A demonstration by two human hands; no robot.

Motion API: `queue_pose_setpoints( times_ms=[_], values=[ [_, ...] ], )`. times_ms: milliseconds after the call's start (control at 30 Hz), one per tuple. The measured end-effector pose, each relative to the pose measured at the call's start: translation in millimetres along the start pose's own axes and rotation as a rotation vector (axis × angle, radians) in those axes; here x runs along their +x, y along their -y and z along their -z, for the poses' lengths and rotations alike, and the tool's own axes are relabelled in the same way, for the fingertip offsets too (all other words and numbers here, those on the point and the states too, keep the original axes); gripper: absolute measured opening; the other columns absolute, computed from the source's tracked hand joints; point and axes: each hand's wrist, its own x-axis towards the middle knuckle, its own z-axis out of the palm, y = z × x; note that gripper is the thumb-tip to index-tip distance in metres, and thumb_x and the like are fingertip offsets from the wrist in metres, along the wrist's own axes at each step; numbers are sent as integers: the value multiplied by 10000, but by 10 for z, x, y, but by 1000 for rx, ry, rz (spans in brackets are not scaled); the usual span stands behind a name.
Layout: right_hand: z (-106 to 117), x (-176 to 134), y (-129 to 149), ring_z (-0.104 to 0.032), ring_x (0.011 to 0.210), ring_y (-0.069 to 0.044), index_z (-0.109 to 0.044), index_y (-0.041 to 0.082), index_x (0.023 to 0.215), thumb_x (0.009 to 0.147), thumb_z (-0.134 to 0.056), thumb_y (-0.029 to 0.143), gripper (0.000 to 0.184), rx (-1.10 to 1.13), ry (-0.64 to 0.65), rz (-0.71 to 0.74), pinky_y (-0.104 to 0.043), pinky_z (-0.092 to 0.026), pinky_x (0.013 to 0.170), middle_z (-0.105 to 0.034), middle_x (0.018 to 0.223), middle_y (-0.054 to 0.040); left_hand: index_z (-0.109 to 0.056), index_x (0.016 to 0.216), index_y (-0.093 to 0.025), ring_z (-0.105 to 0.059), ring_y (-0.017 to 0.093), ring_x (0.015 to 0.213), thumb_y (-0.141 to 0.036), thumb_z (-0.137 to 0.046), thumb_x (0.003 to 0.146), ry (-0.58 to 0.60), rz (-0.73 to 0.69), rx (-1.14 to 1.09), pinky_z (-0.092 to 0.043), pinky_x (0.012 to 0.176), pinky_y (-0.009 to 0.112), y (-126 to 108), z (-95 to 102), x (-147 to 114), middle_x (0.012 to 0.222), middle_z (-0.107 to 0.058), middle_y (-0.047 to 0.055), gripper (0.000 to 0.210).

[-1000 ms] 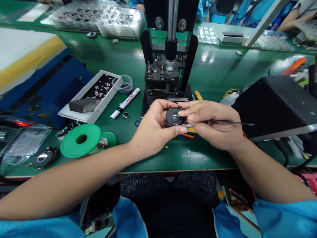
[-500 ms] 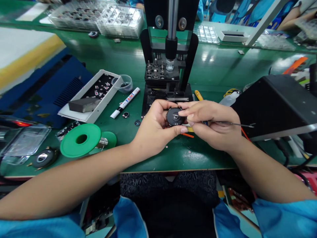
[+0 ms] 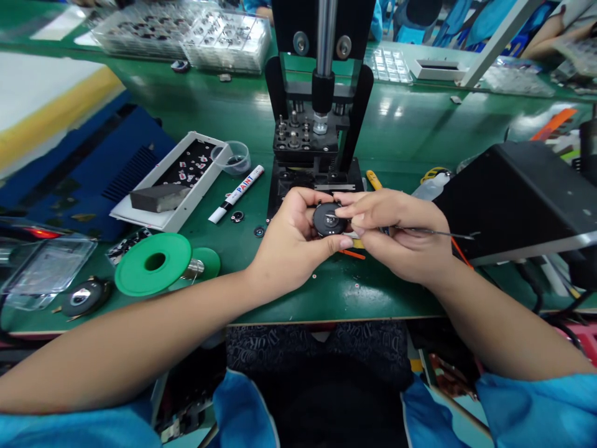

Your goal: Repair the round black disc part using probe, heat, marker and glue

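Observation:
My left hand (image 3: 289, 246) is closed around a round black watch case (image 3: 321, 225), its thumb along the lower rim. The face turned up has a shiny round centre. My right hand (image 3: 403, 233) pinches a thin metal pick (image 3: 426, 231), whose tip lies at the centre of the watch case. Its far end sticks out to the right past the hand. Fingers of the right hand also rest at the case's right edge. Just behind both hands stands a black press (image 3: 305, 146) with a steel shaft. The underside of the watch case is hidden.
Left are a paint marker (image 3: 236, 194), a white tray (image 3: 175, 214) of small parts, a clear cup (image 3: 233, 158), a green spool (image 3: 135, 274) and another watch case (image 3: 84, 298). A black box (image 3: 517, 193) stands right. Stacked clear trays (image 3: 228, 40) lie behind; people sit beyond.
Almost nothing differs. Both hands hold the same grip, and the pick stays on the centre of the watch case; the view has shifted very slightly.

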Motion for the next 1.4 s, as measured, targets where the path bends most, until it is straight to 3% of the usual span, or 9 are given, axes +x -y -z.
queue_pose_setpoints(
  times_ms=[200,533,933,1400],
  values=[
    [-19,-8,17,-922,1056,-223,-846,307,1053,889,-781,-8,360,-11,-46,-3,-488,-786,1121,-916,1086,32,-601,1204,-249,-847,157,874,-272,-1188,698,-15,-31,-16,-703,772,230,-7,-11,9,978,-846,-27,776],
    [-16,-12,-1,-915,1042,-229,-840,303,1032,875,-787,-16,360,-5,-42,-7,-509,-788,1116,-911,1075,24,-583,1182,-259,-856,196,890,-329,-1192,685,-39,4,40,-713,779,288,-18,-31,3,985,-839,-16,789],
    [6,2,41,-921,1101,-255,-824,319,989,863,-772,-12,358,-17,-15,-49,-548,-792,1120,-911,1081,28,-588,1165,-241,-860,158,863,-299,-1201,670,-50,-17,37,-698,746,219,-8,-53,-5,956,-856,-25,790],
    [-3,5,53,-927,1084,-234,-861,312,1018,895,-781,-23,366,70,-26,-86,-537,-772,1153,-933,1112,41,-605,1184,-251,-846,165,859,-311,-1189,701,-46,-64,79,-693,736,242,-33,-37,-17,978,-837,-28,760]
  ],
)
